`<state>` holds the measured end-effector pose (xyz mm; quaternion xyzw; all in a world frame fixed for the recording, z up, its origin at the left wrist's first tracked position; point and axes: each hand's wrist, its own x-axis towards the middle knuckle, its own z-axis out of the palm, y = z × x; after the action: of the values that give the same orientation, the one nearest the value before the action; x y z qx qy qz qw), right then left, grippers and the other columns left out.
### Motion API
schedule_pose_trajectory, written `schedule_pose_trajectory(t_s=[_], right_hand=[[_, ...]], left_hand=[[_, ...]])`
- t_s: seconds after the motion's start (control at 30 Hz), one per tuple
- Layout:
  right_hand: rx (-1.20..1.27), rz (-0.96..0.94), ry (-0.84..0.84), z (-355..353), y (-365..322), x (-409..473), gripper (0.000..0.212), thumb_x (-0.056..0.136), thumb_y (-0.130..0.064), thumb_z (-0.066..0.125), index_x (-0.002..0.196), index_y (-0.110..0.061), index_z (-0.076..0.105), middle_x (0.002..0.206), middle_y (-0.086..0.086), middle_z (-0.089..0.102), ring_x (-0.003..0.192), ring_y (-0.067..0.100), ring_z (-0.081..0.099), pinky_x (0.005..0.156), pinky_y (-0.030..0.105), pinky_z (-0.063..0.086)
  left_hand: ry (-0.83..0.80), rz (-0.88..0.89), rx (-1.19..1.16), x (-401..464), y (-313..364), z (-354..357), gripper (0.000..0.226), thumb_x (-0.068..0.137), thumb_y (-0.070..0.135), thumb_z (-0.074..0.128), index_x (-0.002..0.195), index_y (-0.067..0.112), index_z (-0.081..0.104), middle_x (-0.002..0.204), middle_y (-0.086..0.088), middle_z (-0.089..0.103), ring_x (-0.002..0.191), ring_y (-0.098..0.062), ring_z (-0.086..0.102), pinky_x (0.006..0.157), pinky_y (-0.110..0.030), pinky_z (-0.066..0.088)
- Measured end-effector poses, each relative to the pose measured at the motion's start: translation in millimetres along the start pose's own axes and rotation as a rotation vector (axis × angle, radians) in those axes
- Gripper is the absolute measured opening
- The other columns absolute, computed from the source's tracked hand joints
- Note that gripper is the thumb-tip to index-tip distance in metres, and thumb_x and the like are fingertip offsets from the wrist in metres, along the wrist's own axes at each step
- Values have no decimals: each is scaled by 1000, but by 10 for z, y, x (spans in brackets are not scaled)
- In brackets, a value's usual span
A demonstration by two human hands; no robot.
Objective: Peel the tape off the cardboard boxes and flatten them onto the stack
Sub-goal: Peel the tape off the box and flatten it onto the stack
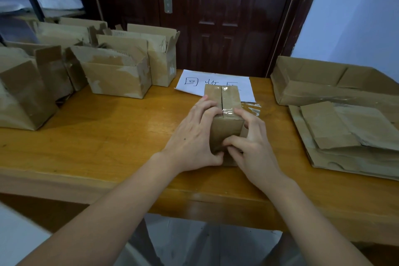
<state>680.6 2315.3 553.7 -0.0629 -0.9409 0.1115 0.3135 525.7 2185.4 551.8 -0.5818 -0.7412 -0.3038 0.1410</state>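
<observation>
Small brown taped cardboard box (224, 112), table centre: gripped by left hand (194, 138); clear tape (228, 111) apparently pinched by right hand (250, 142). Peeling step; steady pull required next.

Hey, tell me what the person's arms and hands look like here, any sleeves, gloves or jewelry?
Both forearms are bare up to the frame's edge, with no sleeves showing. The left hand and right hand wear no gloves, and no rings, watch or bracelet show on the fingers or wrists. The fingernails look short and unpainted.

wooden table (112, 136), handwritten paper sign (194, 84), dark door (216, 17)
</observation>
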Motion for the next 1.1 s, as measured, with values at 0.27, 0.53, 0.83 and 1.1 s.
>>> schedule_pose_trajectory(t_s=[0.27,0.53,0.83,1.1], right_hand=[[40,18,20,56,-15,7,8,90,-17,64,86,-23,65,157,6,28,149,17,15,117,43,28],[121,-3,56,49,29,-15,7,96,-23,63,94,-30,65,157,-1,28,148,12,17,115,43,31],[25,9,42,104,-22,25,13,85,-19,75,91,-30,76,159,4,27,147,27,21,114,50,34],[6,48,39,74,-124,44,9,88,-16,66,81,-19,72,154,9,30,141,37,29,110,58,36]], left_hand=[[-17,-4,23,7,-21,-8,104,67,55,85,150,27,30,163,2,22,159,-18,7,120,-43,31],[6,11,30,10,-72,18,95,72,47,81,150,26,32,163,1,24,159,-18,7,116,-39,32],[24,-14,6,16,-20,36,102,64,49,86,148,24,32,161,2,24,158,-18,8,117,-37,31],[38,1,7,25,-42,55,99,67,49,87,147,21,36,160,0,26,158,-19,9,120,-36,27]])
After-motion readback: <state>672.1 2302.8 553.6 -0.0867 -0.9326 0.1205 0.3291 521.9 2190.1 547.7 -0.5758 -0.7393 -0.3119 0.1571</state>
